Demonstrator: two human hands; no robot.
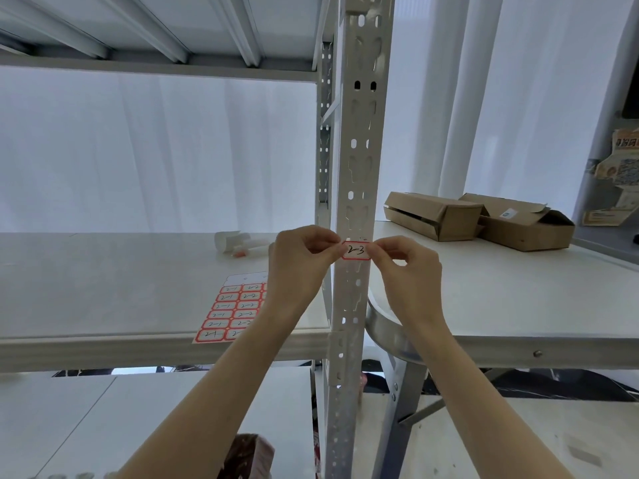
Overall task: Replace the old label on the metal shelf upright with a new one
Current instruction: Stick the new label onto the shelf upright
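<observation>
A white perforated metal shelf upright (359,150) runs top to bottom through the middle of the view. A small label (356,251) with a red border and the handwritten mark "2-3" lies across the upright's front face. My left hand (304,261) pinches the label's left end. My right hand (404,264) pinches its right end. Whether the label is stuck down or just held against the metal cannot be told. A sheet of red-bordered labels (231,312) lies on the shelf board to the left, partly hidden by my left forearm.
A white spray-nozzle part (238,242) lies on the left shelf board (103,288). Two open cardboard boxes (480,219) sit on the white table (518,288) at right. A curved metal bracket (383,326) stands by the upright. White curtains hang behind.
</observation>
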